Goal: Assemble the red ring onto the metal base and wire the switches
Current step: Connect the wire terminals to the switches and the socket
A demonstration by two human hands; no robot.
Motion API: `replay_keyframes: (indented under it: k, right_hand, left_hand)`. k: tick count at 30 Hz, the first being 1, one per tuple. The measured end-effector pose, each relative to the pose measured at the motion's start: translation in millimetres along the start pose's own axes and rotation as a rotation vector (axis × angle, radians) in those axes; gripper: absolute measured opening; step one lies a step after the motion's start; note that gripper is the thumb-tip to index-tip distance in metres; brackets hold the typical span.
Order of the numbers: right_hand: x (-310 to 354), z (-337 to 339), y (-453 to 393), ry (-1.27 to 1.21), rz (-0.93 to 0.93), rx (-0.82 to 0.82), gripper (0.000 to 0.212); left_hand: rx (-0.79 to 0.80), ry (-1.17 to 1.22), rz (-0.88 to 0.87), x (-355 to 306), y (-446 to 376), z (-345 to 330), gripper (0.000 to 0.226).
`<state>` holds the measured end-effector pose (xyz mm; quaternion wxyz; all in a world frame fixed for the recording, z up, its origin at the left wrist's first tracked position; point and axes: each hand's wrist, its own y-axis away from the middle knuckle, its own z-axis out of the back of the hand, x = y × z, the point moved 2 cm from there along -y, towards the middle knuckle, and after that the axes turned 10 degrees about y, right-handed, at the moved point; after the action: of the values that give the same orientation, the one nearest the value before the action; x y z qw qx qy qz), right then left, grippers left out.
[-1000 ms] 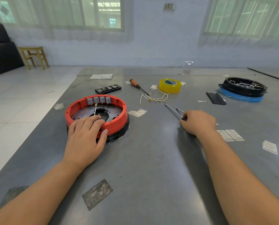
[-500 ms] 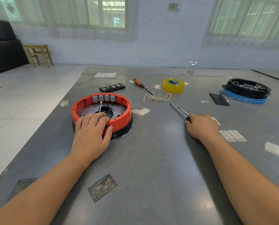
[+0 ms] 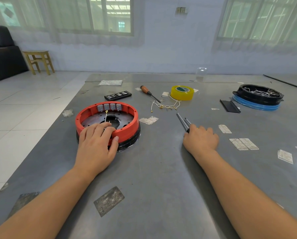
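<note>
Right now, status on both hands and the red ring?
Left hand grips red ring, pinching a wire. Right hand holds two metal rods. Four switches seated.

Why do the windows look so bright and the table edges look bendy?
Head view: daylight pours through the windows, washing them pale; the wide-angle lens bends the metal table edges outward; the red ring and both hands look sharp.
</note>
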<state>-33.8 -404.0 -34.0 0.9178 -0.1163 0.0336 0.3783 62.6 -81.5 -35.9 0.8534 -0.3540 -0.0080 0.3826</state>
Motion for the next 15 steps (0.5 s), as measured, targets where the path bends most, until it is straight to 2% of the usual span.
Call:
replay_keyframes:
  k: [5, 9, 12, 15]
  right_hand:
    - [-6.0, 5.7, 0.0, -0.069, 0.034, 0.045, 0.047]
    - [-16.2, 13.8, -8.9, -0.178, 0.056, 0.119, 0.062]
    - [-25.4, 18.7, -20.6, -0.276, 0.06, 0.231, 0.071]
    - [-30.7, 25.3, -37.2, -0.317, 0.088, 0.296, 0.067]
  left_hand:
    - [-0.027, -0.005, -0.043, -6.9, -1.9, 0.7, 0.038]
    - [-0.032, 0.044, -0.234, -38.4, -16.9, -5.9, 0.035]
    - [0.13, 0.165, -0.377, -74.6, -32.9, -26.2, 0.029]
    - [0.341, 0.31, -0.259, -107.4, -53.8, -58.0, 0.034]
